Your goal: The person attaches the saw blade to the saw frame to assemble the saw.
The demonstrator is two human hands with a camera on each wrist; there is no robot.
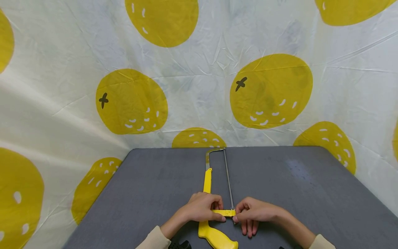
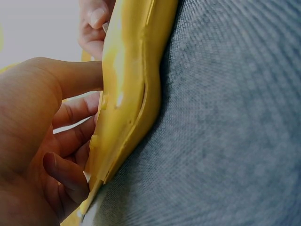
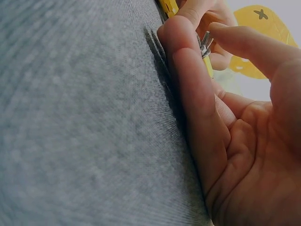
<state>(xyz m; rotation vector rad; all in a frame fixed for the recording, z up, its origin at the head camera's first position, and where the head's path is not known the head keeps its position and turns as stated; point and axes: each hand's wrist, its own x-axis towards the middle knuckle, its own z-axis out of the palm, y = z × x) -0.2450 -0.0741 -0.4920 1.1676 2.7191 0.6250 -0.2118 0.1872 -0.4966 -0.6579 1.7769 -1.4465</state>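
A hacksaw with a yellow handle [image 1: 219, 238] lies on the grey table, its metal bow pointing away from me. Its thin blade [image 1: 228, 180] runs along the right side of the frame. My left hand [image 1: 203, 206] grips the yellow frame near the handle, thumb and fingers on either side of the short crossbar [image 1: 225, 213]. At that bar's right end, my right hand [image 1: 259, 210] pinches the small metal wing nut [image 3: 205, 44] with thumb and fingertips; its other fingers rest by the table. The handle [image 2: 124, 75] partly hides the left fingers in the left wrist view.
The grey table [image 1: 155, 180] extends around the saw on both sides. Behind it and to the sides hangs a white cloth [image 1: 199, 93] printed with large yellow fruit. The bow's far end [image 1: 217, 149] lies close to the table's back edge.
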